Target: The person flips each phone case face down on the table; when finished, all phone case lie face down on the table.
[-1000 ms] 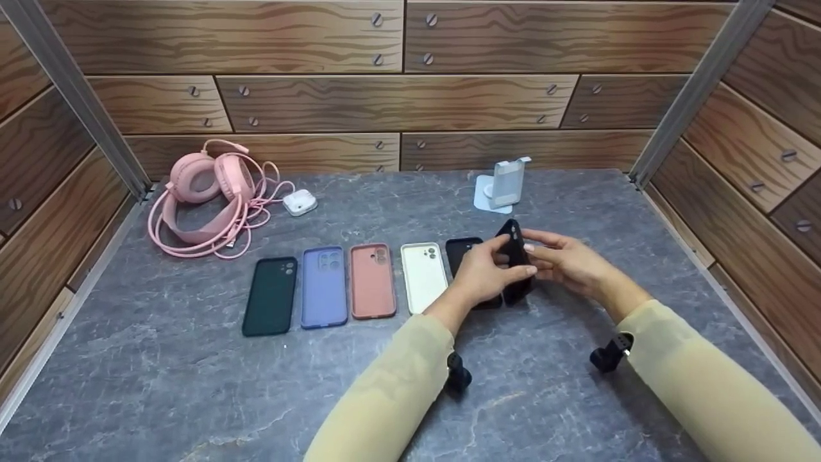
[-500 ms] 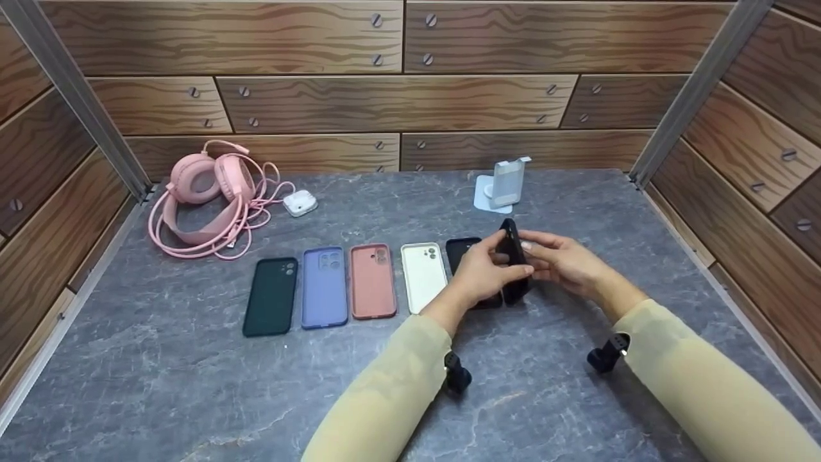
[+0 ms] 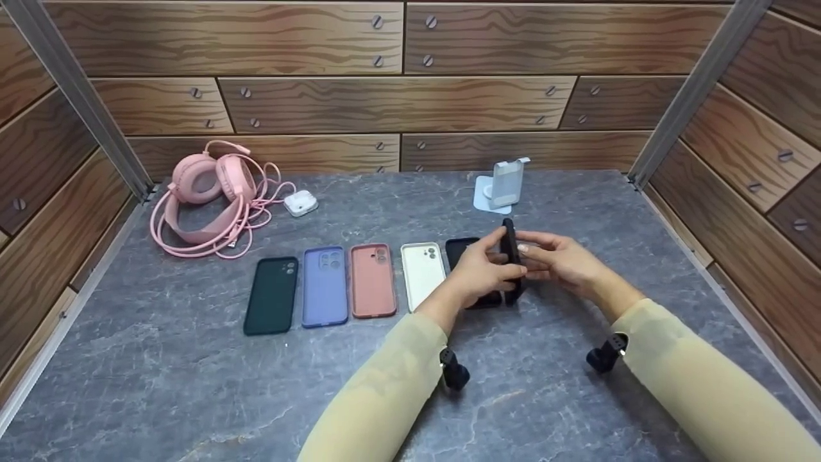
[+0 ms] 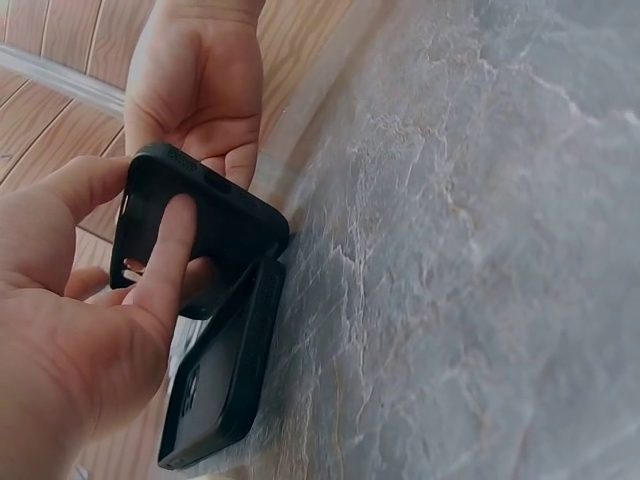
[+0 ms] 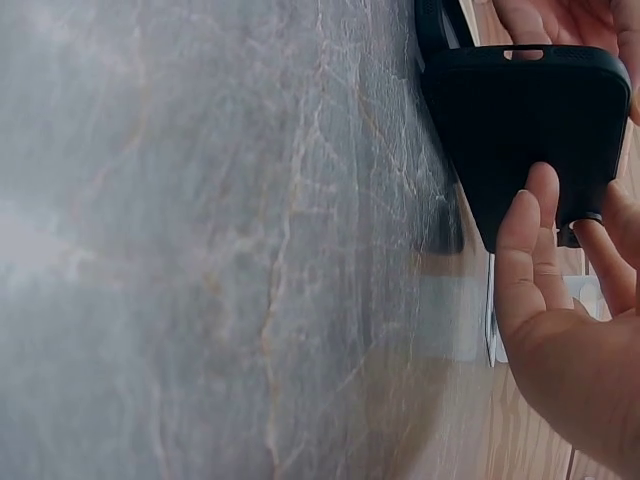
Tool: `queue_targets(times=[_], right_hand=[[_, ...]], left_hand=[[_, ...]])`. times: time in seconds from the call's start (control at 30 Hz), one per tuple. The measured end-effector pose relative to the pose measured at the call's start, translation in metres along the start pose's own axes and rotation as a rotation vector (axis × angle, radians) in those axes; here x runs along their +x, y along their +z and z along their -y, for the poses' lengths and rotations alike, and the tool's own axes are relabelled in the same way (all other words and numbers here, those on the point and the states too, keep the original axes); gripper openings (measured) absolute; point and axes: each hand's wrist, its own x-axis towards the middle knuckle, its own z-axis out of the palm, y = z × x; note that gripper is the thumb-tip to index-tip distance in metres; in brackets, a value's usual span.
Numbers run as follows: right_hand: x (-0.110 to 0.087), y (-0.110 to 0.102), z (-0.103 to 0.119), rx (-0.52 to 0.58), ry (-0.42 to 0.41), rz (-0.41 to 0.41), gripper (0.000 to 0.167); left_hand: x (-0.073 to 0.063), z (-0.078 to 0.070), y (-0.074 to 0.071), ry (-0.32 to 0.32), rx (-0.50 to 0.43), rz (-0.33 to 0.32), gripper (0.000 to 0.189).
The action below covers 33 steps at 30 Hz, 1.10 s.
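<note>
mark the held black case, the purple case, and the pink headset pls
held black case [image 3: 510,256], head view, on its upright side edge between the hands
purple case [image 3: 324,289], head view, middle of its back
pink headset [image 3: 202,183], head view, on the left ear cup

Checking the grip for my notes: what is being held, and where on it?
A black phone case, stood on edge: left hand and right hand grip its opposite faces.

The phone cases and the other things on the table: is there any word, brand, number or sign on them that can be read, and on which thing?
None: no text can be read in any view.
The black case held on edge by the left hand and the right hand: plain.
The cases lying in the row, such as the white case: no visible print.
The pink headphones and the small white box: too small to tell.
</note>
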Motion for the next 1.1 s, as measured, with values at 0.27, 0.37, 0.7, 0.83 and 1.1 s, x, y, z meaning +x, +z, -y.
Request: queue_targets(times=[0.27,0.37,0.7,0.83,1.1], right_hand=[[0.0009,0.0027,0.0024,-0.067,0.003,-0.048,0.063],[0.0007,0.004,0.0033,-0.108,0.002,-0.073,0.063],[0.0015,0.0015,0.0023,-0.224,0.008,-0.057,0.067],[0.0011,0.0002,0.0021,-0.234,0.016,-0.038,0.068],[0.0004,-0.0027,-0.0017,-0.274,0.025,-0.008,0.069]], left_hand=[[-0.0015,-0.0023,-0.0014,-0.013,-0.039,-0.003,0.086],[-0.0031,-0.003,-0.0018,-0.023,-0.063,-0.017,0.086],[-0.0052,0.0001,-0.0046,-0.036,-0.129,-0.064,0.09],[-0.0053,0.0012,-0.0065,-0.051,-0.127,-0.069,0.091],[-0.0074,0.0,-0.0085,-0.091,-0.109,-0.089,0.092]])
